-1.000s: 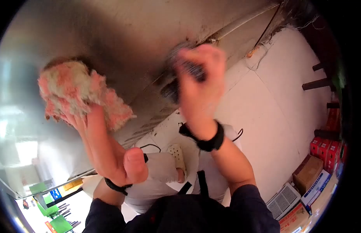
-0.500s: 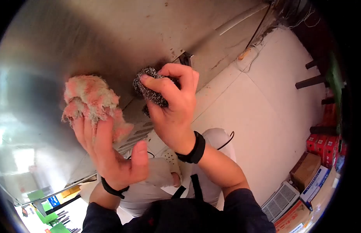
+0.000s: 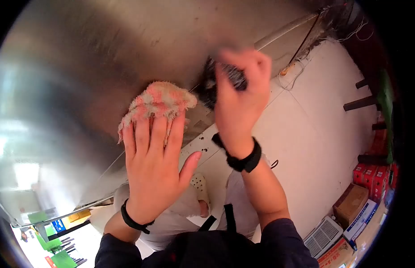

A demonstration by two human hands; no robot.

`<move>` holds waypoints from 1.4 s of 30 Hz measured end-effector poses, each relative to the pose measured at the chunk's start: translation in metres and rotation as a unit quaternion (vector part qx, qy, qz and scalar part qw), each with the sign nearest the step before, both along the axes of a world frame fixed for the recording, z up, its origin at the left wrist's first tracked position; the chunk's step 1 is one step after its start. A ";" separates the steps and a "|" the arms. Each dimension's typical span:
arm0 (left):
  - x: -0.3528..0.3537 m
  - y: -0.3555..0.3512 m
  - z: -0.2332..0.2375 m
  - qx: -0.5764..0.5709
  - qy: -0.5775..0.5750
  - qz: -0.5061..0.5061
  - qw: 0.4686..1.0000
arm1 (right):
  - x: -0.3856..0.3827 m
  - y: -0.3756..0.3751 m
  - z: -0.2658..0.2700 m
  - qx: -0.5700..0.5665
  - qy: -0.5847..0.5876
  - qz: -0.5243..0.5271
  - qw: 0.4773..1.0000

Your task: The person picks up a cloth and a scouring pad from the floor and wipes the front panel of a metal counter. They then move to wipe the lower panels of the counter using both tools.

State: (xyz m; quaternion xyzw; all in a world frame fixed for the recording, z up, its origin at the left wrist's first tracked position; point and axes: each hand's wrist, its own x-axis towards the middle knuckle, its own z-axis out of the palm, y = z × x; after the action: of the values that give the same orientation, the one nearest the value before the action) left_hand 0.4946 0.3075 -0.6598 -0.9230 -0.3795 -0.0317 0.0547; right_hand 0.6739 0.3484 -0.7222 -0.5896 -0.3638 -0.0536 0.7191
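My left hand point(image 3: 156, 165), fingers stretched, presses a frayed pink-and-beige cloth point(image 3: 160, 100) against a metal panel point(image 3: 82, 111). The cloth's folds hide the fingertips, and the thumb sticks out to the side. To the right, my right hand point(image 3: 245, 98) is closed around a dark steel-wool scrubber point(image 3: 236, 77) at the panel's lower edge. Motion blurs its fingers and part of the scrubber. A gap separates the cloth from the scrubber. Both wrists wear black bands.
A pale tiled floor point(image 3: 310, 134) stretches to the right of the panel. Thin cables point(image 3: 291, 80) lie by its base. Red boxes point(image 3: 370, 181), a cardboard box point(image 3: 350, 204) and a white vented unit point(image 3: 323, 236) stand at the right. My knees and a clog point(image 3: 199, 187) are below.
My left hand has slid right with the cloth, which now looks flatter. My right hand has moved up and right with the scrubber, along the panel's edge.
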 end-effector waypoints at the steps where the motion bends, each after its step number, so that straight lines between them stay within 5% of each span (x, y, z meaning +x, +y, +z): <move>1: 0.003 0.000 0.002 -0.001 0.000 0.000 1.000 | -0.013 -0.005 -0.003 -0.001 0.000 0.000 1.000; 3: 0.010 0.002 0.004 0.033 -0.064 -0.031 0.997 | -0.036 -0.016 -0.013 -0.008 -0.072 0.090 0.993; 9: -0.009 -0.005 -0.009 -0.002 -0.142 -0.043 0.989 | 0.012 0.001 0.007 0.038 0.029 0.028 0.998; 12: -0.016 -0.008 -0.007 0.047 -0.158 -0.027 0.986 | -0.035 -0.016 0.001 0.018 -0.154 0.081 0.985; 19: -0.031 -0.014 0.004 0.039 -0.225 -0.002 0.974 | -0.015 -0.003 0.019 0.012 -0.091 -0.018 0.996; 24: -0.028 -0.008 0.005 0.050 -0.254 -0.024 0.965 | -0.037 -0.012 0.004 0.033 -0.203 0.065 0.976; 26: -0.037 -0.002 0.003 0.058 -0.274 -0.028 0.960 | -0.009 0.002 0.015 0.041 -0.101 0.046 0.993; 27: -0.045 0.002 0.000 0.053 -0.349 -0.099 0.930 | -0.005 0.005 0.017 0.043 0.003 0.024 0.999; 28: -0.048 0.004 0.000 0.050 -0.423 -0.168 0.889 | -0.012 0.000 0.013 0.018 -0.068 -0.007 0.998; 32: -0.027 0.009 0.008 0.121 -0.226 -0.043 0.966 | -0.049 -0.012 0.008 0.068 -0.213 0.111 0.968; 37: -0.024 0.006 -0.002 0.103 -0.268 -0.041 0.957 | -0.016 0.007 0.021 0.074 -0.086 0.007 0.994; 40: -0.023 0.010 -0.004 0.098 -0.229 -0.037 0.968 | -0.043 -0.015 0.014 0.037 -0.229 0.123 0.965; 42: -0.022 0.012 -0.007 0.116 -0.213 -0.031 0.970 | -0.032 -0.008 0.022 0.049 -0.234 0.096 0.966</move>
State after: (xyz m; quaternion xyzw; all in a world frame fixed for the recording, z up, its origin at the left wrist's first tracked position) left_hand 0.4730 0.3193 -0.6667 -0.8939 -0.3472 -0.2727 0.0782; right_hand 0.6421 0.3404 -0.7006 -0.4867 -0.5737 -0.1384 0.6441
